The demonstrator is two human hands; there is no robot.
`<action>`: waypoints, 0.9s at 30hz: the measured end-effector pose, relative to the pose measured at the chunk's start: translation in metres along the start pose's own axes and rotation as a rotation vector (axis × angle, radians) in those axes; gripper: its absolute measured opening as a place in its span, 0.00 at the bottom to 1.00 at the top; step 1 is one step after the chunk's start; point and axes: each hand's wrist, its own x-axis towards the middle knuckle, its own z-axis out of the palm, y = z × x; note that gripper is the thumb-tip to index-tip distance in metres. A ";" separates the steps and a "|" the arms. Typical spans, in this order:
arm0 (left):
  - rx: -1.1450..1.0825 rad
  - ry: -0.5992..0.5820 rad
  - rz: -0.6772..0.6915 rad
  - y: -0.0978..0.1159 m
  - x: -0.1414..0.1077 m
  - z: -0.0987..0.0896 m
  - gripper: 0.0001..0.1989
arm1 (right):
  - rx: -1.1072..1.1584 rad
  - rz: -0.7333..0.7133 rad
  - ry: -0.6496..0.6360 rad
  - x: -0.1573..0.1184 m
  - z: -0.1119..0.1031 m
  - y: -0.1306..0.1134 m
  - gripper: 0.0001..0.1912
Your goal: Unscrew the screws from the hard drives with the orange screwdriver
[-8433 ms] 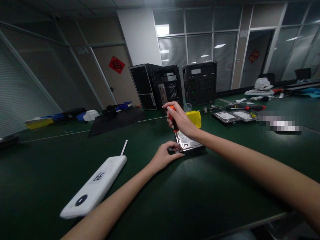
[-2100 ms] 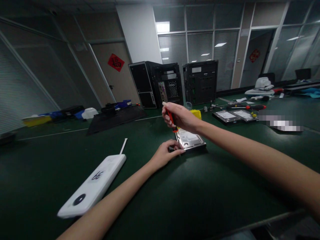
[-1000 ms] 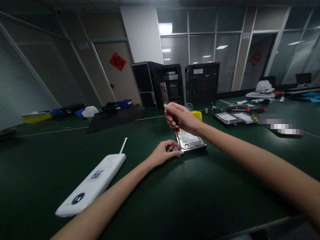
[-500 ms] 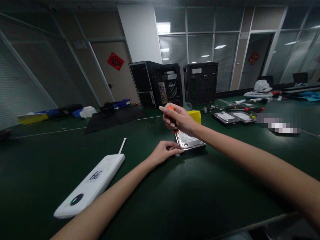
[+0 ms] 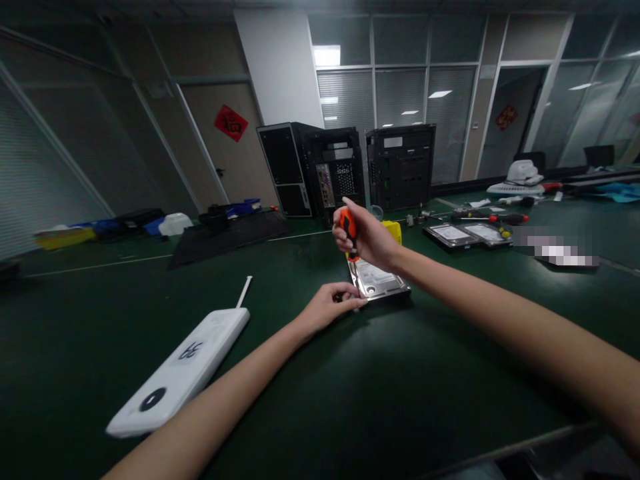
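The right hand is clenching its fingers around an orange-and-black screwdriver, whose shaft is pointing down toward the near left corner of a hard drive. The drive is lying flat on the green counter, partly behind that hand. The left hand is curling its fingers at the same corner; whether they are gripping anything, I cannot tell. A yellow object is sitting just beyond the drive.
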 end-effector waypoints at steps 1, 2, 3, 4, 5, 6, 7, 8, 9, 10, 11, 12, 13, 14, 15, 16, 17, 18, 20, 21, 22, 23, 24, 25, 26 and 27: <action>0.006 0.000 0.018 0.000 0.000 0.000 0.18 | -0.002 0.010 -0.007 -0.001 0.000 -0.002 0.14; 0.019 0.003 0.035 0.000 -0.001 0.000 0.18 | -0.012 0.014 -0.011 -0.003 0.000 -0.004 0.14; 0.038 0.007 0.050 0.000 -0.001 0.000 0.20 | -0.029 0.012 -0.012 -0.003 0.000 -0.005 0.13; 0.058 0.009 0.063 0.000 -0.001 0.000 0.21 | -0.050 0.007 -0.013 -0.004 -0.001 -0.006 0.12; 0.075 0.011 0.076 0.000 -0.001 0.000 0.23 | -0.067 0.000 -0.015 -0.004 -0.001 -0.007 0.12; 0.089 0.011 0.089 0.000 0.000 0.000 0.24 | -0.081 -0.003 -0.017 -0.004 -0.002 -0.007 0.11; 0.098 0.012 0.100 -0.001 0.000 0.000 0.26 | -0.090 -0.005 -0.022 -0.003 -0.002 -0.007 0.10; 0.104 0.013 0.108 -0.001 0.000 0.000 0.27 | -0.091 -0.007 -0.029 -0.003 -0.003 -0.007 0.09; 0.107 0.013 0.111 -0.002 0.000 0.001 0.28 | -0.087 -0.007 -0.037 -0.002 -0.003 -0.006 0.09; 0.108 0.012 0.113 -0.002 0.001 0.001 0.28 | -0.082 -0.008 -0.046 -0.002 -0.003 -0.006 0.09; 0.108 0.008 0.112 -0.002 0.001 0.001 0.28 | -0.079 -0.009 -0.057 -0.002 -0.003 -0.005 0.10; 0.106 0.001 0.111 -0.003 0.001 0.001 0.28 | -0.079 -0.010 -0.068 -0.002 -0.003 -0.005 0.11; 0.103 -0.004 0.110 -0.003 0.001 0.001 0.28 | -0.077 -0.011 -0.075 -0.002 -0.002 -0.005 0.11; 0.100 -0.007 0.110 -0.003 0.001 0.001 0.27 | -0.074 -0.010 -0.080 -0.002 -0.001 -0.004 0.11; 0.096 -0.009 0.114 -0.003 0.001 0.001 0.27 | -0.068 -0.005 -0.083 -0.002 0.000 -0.004 0.10; 0.093 -0.008 0.118 -0.003 0.001 0.001 0.27 | -0.057 0.002 -0.087 -0.002 0.002 -0.005 0.09; 0.095 -0.006 0.123 -0.004 0.002 0.001 0.27 | -0.043 0.010 -0.093 -0.002 0.003 -0.005 0.10; 0.099 -0.003 0.127 -0.004 0.002 0.001 0.27 | -0.029 0.018 -0.101 -0.003 0.003 -0.006 0.14; 0.109 0.001 0.131 -0.004 0.002 0.001 0.26 | -0.013 0.041 -0.116 -0.003 0.004 -0.007 0.20; 0.115 0.000 0.129 -0.004 0.002 0.001 0.26 | -0.009 0.052 -0.116 -0.004 0.004 -0.008 0.21; 0.120 0.000 0.127 -0.004 0.002 0.001 0.26 | -0.006 0.061 -0.109 -0.004 0.003 -0.009 0.20; 0.122 -0.001 0.126 -0.004 0.002 0.001 0.26 | -0.004 0.065 -0.096 -0.004 0.002 -0.009 0.18; 0.122 -0.003 0.123 -0.004 0.002 0.001 0.26 | -0.004 0.064 -0.078 -0.004 0.001 -0.010 0.16; 0.122 -0.003 0.121 -0.004 0.002 0.001 0.26 | -0.010 0.057 -0.059 -0.004 0.001 -0.010 0.14; 0.122 -0.003 0.119 -0.004 0.002 0.001 0.26 | -0.019 0.047 -0.042 -0.003 0.000 -0.010 0.12; 0.123 -0.002 0.118 -0.003 0.002 0.001 0.26 | -0.033 0.036 -0.031 -0.003 0.000 -0.010 0.10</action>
